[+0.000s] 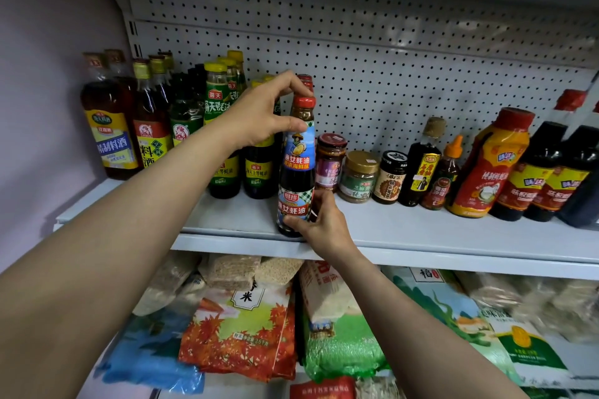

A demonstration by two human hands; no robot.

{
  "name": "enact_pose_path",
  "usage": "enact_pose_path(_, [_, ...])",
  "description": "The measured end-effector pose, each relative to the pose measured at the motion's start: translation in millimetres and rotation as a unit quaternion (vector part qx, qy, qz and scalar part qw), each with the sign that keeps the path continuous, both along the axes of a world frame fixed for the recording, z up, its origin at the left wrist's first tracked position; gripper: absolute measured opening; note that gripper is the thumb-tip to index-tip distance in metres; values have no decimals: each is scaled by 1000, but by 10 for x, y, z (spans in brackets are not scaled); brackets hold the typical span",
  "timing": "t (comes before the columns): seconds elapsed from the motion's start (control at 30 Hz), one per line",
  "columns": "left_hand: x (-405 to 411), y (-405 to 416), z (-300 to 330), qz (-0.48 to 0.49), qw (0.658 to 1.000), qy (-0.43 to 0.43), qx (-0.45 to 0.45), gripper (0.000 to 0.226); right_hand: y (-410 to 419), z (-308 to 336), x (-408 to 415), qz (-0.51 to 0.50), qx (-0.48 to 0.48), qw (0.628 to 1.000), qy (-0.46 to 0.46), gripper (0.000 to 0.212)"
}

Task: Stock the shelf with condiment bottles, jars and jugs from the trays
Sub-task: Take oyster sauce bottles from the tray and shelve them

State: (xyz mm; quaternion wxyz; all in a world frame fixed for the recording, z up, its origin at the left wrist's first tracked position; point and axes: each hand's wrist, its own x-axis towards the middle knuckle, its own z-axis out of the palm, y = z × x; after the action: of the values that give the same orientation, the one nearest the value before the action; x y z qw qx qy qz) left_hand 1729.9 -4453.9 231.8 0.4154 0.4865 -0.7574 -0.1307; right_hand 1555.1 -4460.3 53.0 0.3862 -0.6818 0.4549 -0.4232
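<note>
Head: dark, red-capped bottle [296,168] upright.

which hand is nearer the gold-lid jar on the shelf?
Right. The right hand grips the oyster sauce bottle low down, just left of the gold-lid jar; the left hand pinches the bottle's neck, higher and further left.
</note>
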Motion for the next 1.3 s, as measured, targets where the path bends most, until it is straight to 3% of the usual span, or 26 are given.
enact_pose_path(0.5, [28,-399,50,27,999,-24,-9,43,-455,32,118,11,17,1000,-6,60])
enact_pose_path(0.67, [58,-499,56,47,996,-70,-37,43,-544,35,142,11,22,1000,-14,60])
enact_pose_path(1.3, [77,-733,59,134,985,-110,-13,45,-772,26,262,-12,15,1000,-18,59])
